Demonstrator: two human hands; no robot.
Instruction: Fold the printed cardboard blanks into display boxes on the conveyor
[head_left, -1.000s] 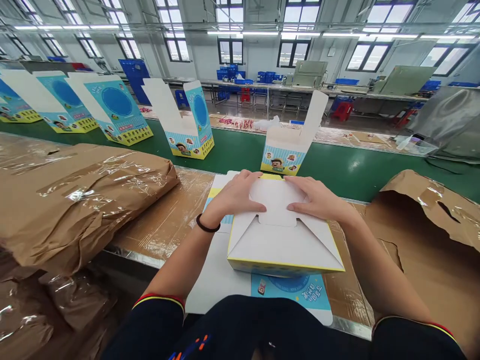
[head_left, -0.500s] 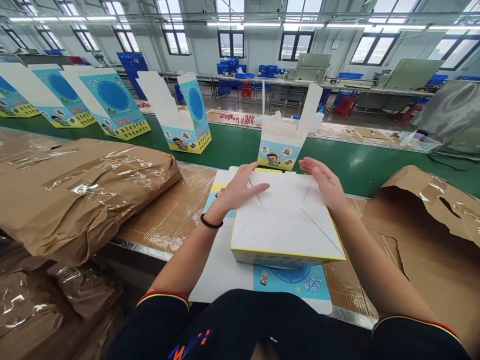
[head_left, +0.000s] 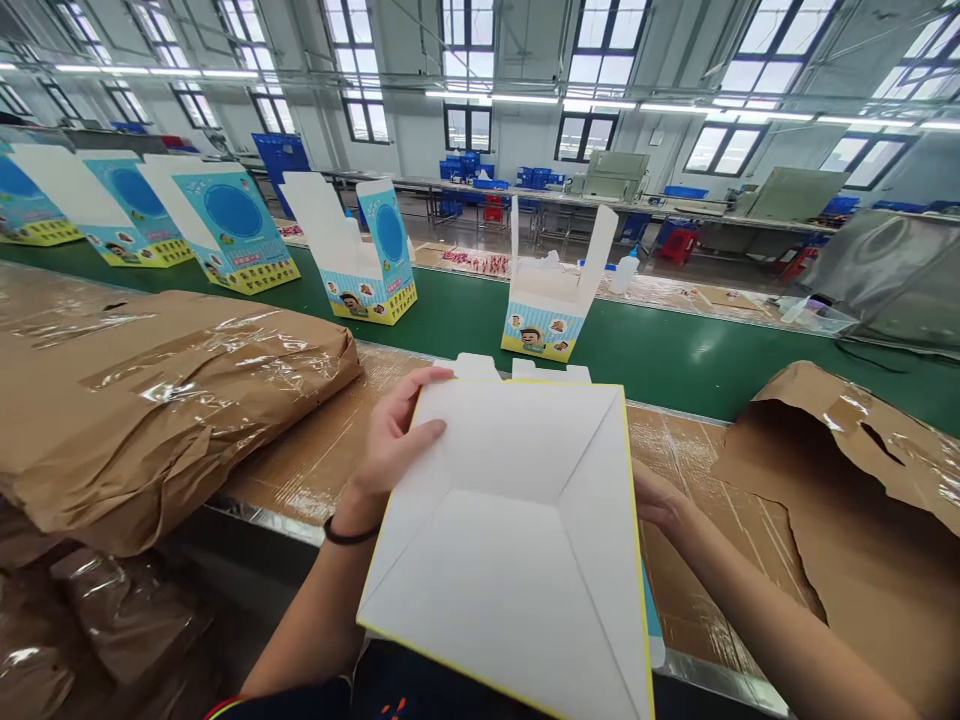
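I hold a folded cardboard box (head_left: 517,530) up off the workbench, its white closed bottom tilted toward me. My left hand (head_left: 394,440) grips the box's left side, thumb on the white bottom panel and fingers curled round the edge. My right hand (head_left: 656,498) holds the right side, mostly hidden behind the box. The box has a yellow edge, and white tabs stick out at its far end. A black band sits on my left wrist.
A green conveyor belt (head_left: 675,360) runs across, carrying several open blue-and-yellow boxes, the nearest one (head_left: 544,300) just beyond my hands. A brown paper-wrapped bundle (head_left: 172,400) lies at left, torn brown wrapping (head_left: 847,480) at right. Tables and blue crates stand far back.
The box lay bottom-up on the bench while both hands pressed its flaps shut. Now both hands have gripped its sides and lifted it, tilting it toward me.
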